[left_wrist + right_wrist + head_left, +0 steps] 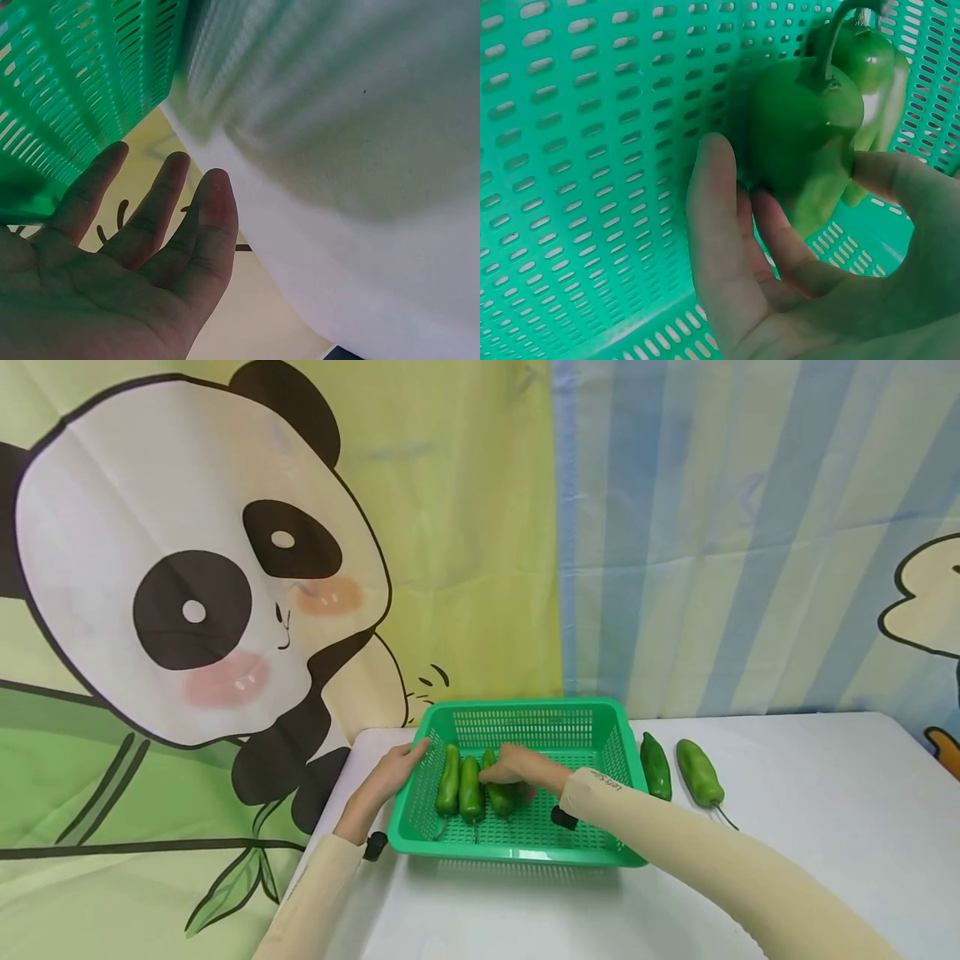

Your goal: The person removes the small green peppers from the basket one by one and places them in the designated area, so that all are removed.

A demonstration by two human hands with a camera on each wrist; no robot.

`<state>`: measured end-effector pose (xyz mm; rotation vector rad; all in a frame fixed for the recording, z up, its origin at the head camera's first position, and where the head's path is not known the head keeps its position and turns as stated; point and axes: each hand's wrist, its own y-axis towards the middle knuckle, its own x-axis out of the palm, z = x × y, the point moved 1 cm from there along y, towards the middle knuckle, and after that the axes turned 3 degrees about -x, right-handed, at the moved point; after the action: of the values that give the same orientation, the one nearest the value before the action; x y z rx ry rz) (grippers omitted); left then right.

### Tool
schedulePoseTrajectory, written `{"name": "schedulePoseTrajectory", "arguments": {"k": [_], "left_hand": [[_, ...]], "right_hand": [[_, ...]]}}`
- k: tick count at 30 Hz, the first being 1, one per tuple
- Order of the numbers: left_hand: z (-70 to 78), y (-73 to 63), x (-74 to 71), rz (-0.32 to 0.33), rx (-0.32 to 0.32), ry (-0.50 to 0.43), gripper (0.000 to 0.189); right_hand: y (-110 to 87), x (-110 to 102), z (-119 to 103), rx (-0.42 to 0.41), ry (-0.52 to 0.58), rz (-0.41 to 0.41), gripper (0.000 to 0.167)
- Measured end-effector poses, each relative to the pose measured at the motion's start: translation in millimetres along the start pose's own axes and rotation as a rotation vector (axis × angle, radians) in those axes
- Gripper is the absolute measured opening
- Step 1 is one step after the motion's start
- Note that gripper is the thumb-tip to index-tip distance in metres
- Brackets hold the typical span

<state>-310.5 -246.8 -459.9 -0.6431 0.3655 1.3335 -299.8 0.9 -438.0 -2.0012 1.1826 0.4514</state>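
Note:
Inside a green plastic basket, several long green peppers lie side by side, among them a leftmost pepper and one beside it. My right hand reaches in and pinches another green pepper between thumb and fingers; its index finger stands off from it. That pepper's curved stem shows in the right wrist view. At the basket's left rim rests my left hand. Its fingers extend, spread, along the outside of the wall in the left wrist view, where the thumb is hidden.
Two more green peppers lie on the white table right of the basket: a darker one close to the wall and a lighter one with a long stem. A printed panda curtain hangs behind the table.

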Motion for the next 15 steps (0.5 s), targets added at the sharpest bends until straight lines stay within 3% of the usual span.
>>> {"name": "schedulePoseTrajectory", "arguments": {"k": [5,11,15], "left_hand": [[-0.5,1.1,0.1,-0.003,0.010,-0.003,0.068],[0.0,0.8,0.2,0.009,0.011,-0.006,0.065],[0.8,-0.2,0.5,0.011,0.012,-0.003,0.065]], "right_hand": [[-0.5,-1.5,-0.9,-0.006,-0.001,0.008,0.063],[-2.2,-3.3,1.6,-0.007,0.029,0.007,0.069],[-4.6,-5.5,5.7,-0.014,0.047,-0.009,0.049]]}}
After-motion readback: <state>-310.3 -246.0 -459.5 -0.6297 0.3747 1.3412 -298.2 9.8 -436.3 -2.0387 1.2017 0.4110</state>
